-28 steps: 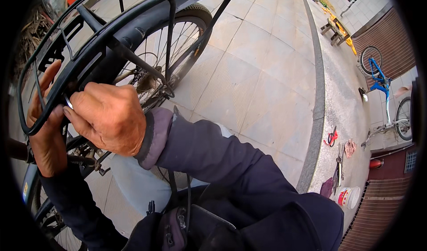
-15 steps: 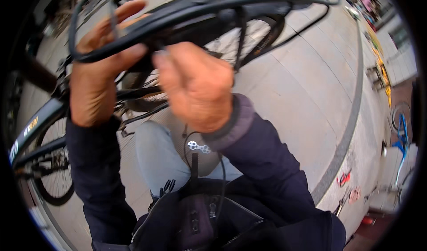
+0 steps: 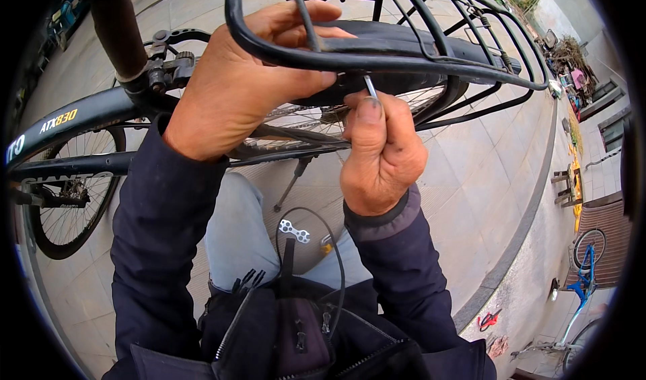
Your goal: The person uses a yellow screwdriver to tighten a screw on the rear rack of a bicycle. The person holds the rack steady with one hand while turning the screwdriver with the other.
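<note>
A black rear rack (image 3: 299,58) of bent tubing sits over the fender and rear wheel of a black bicycle (image 3: 101,107). My left hand (image 3: 232,90) is closed around its front end, fingers above through the tubing and thumb below. Just to the right, my right hand (image 3: 385,152) pinches a slim silver metal rod (image 3: 370,86) between thumb and fingers. The rod's upper end meets the underside of the rack's side tube; what it touches there is hidden. A silver bone-shaped multi-spanner (image 3: 294,231) lies lower down between my knees.
The bicycle's kickstand (image 3: 291,186) reaches down to the paved floor (image 3: 464,158). On the right, past a dark kerb strip, a red-handled tool (image 3: 488,320) lies on the ground and a blue bicycle (image 3: 587,272) is farther off. A thin black cable (image 3: 340,252) loops before my jacket.
The rack and both hands sit farther right in the picture as the view has shifted. My right hand has turned, and the rod it pinches now shows clearly under the rack.
</note>
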`<state>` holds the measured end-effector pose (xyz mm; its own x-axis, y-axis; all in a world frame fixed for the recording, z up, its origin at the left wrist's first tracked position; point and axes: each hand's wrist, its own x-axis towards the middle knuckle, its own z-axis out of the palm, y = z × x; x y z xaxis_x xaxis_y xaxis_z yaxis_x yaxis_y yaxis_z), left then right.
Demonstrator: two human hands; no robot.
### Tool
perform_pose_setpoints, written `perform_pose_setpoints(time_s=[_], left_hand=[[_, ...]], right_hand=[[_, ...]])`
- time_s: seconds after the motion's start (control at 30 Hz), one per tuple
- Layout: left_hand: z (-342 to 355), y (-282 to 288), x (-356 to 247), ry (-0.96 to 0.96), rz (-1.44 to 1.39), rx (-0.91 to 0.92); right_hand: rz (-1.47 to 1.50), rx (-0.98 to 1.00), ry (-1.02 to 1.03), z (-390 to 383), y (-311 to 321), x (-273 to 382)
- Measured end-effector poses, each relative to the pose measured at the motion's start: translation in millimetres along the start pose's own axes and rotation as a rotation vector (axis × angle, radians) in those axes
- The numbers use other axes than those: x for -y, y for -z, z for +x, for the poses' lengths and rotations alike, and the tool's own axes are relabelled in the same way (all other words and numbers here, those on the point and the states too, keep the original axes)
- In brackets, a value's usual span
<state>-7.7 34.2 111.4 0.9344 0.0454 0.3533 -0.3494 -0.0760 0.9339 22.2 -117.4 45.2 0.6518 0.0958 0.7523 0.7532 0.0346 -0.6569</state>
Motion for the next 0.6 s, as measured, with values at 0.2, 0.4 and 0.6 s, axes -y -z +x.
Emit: perform_pose_setpoints(time_s=[0.2,0.4,0.6], left_hand=[[1.3,1.4,1.3,0.03,0.027,0.032],[-0.3,2.4,-0.4,0.04,0.05,0.037],[-1.7,-1.9,0.3,0.02,0.004,0.017]], right_hand=[[-0.002,0.01,0.0,4.7,0.3,-0.2],[-0.016,0.018,-0.028,4.4,1.3,3.4],[-0.01,0.004,0.003,5.0,-1.8,-1.3]])
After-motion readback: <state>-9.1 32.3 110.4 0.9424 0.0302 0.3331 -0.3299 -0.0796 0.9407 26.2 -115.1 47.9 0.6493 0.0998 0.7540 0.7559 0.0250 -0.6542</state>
